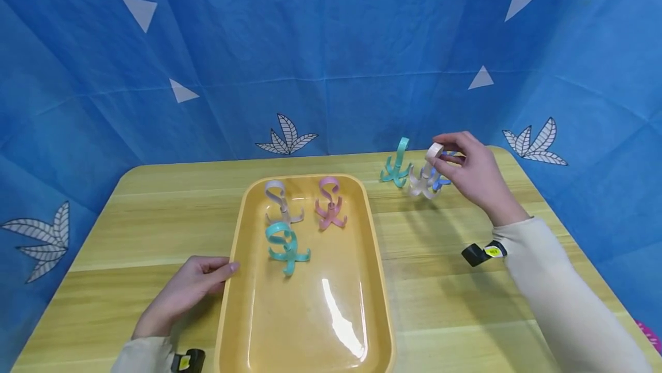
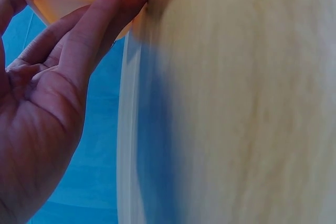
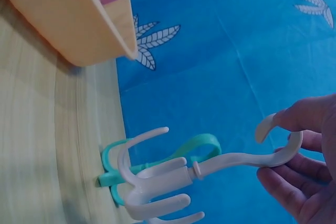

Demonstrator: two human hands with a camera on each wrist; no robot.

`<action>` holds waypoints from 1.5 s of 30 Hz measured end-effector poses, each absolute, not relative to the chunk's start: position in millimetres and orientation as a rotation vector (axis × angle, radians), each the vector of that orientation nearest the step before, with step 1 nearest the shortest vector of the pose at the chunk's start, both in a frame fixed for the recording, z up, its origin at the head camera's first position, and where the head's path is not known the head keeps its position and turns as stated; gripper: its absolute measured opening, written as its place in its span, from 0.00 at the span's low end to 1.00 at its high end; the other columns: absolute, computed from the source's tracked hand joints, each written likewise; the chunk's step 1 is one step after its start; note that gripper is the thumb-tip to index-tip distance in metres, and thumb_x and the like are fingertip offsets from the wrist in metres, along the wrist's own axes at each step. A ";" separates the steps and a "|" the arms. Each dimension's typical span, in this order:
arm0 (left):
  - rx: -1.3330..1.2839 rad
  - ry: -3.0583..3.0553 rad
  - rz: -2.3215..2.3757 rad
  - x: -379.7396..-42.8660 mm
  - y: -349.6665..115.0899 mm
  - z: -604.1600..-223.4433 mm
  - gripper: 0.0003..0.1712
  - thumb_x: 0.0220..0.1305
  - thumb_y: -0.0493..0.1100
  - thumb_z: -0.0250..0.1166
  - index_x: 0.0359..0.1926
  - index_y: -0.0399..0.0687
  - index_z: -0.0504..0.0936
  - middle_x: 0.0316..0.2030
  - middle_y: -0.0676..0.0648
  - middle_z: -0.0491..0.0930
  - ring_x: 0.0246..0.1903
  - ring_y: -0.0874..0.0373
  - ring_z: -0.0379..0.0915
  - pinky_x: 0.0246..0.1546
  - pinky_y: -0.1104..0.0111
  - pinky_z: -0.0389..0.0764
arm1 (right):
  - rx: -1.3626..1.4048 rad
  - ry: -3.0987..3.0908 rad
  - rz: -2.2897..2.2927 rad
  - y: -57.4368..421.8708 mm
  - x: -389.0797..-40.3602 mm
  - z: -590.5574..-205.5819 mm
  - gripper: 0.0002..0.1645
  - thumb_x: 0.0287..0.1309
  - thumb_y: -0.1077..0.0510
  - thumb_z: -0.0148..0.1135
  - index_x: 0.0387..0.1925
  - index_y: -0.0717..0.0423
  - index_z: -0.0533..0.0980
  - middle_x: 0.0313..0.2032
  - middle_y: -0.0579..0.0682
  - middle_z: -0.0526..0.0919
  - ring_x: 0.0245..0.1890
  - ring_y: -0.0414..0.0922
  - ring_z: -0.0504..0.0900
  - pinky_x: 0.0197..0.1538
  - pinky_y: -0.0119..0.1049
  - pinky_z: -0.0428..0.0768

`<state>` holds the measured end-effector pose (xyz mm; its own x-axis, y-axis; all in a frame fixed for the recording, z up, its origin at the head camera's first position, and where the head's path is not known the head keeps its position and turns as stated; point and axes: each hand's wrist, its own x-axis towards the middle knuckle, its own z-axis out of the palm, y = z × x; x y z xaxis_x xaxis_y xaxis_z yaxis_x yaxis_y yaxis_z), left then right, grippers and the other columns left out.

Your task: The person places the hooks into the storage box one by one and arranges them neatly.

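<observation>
My right hand (image 1: 473,175) pinches the curved top of a white multi-prong hook (image 3: 163,177) between thumb and fingers. Its prongs point down close over the table at the back right. A green hook (image 1: 397,166) stands beside it on the left, and a blue hook (image 1: 441,180) is partly hidden behind it. My left hand (image 1: 193,284) grips the left rim of a yellow tray (image 1: 383,281), thumb over the edge and fingers along the outside. In the tray stand a greyish-white hook (image 1: 283,206), a pink hook (image 1: 330,209) and a green hook (image 1: 289,252).
The wooden table (image 1: 155,212) carries the tray near its middle. A blue cloth (image 1: 248,34) with white triangles and leaf prints hangs behind and at both sides. Black straps with yellow labels are on both wrists.
</observation>
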<state>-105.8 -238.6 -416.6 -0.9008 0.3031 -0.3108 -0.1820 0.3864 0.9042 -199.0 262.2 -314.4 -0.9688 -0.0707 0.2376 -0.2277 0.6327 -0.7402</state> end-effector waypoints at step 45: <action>0.135 2.050 1.693 -104.8 -237.8 -417.5 0.27 0.73 0.45 0.59 0.56 0.20 0.74 0.47 0.37 0.81 0.44 0.55 0.81 0.45 0.64 0.82 | 0.869 -2.499 1.280 214.0 -158.7 -291.9 0.22 0.57 0.71 0.67 0.53 0.59 0.77 0.49 0.49 0.78 0.49 0.42 0.78 0.52 0.34 0.80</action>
